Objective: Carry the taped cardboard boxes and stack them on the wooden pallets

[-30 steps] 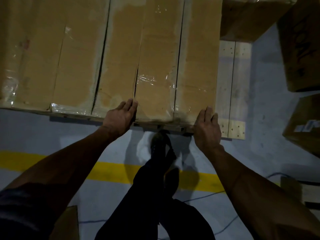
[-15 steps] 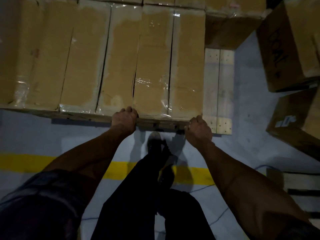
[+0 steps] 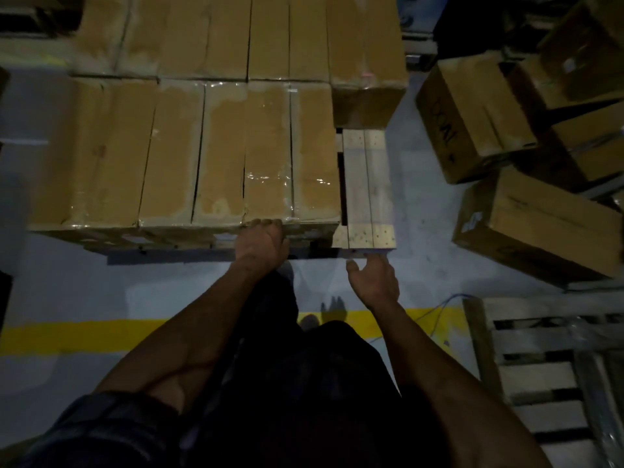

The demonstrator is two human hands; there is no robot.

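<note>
Stood on a grey floor crossed by a yellow line: a wooden pallet bearing taped cardboard boxes, loose boxes and an empty pallet to the right.

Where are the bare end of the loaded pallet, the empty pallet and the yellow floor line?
Loaded pallet (image 3: 366, 184): head view, on its bare planks right of the boxes.
Empty pallet (image 3: 537, 376): head view, lower right, on a slat.
Yellow floor line (image 3: 77, 334): head view, on its left stretch.
</note>
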